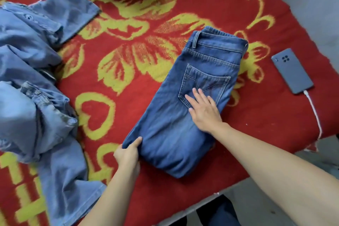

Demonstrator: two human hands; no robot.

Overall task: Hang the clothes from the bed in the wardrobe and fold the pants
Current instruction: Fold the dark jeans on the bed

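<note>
The folded dark blue denim jeans lie on the red-and-yellow floral blanket, near the front edge of the bed. The left hand, grip closed, pinches their near-left corner. The right hand, grip wide, presses flat on the back pocket. Open blanket stretches beyond.

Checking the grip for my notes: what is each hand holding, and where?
The left hand grips the folded dark blue jeans at their near left corner; the right hand only presses flat on them.

Bare forearms, with dark blue trousers worn below.
</note>
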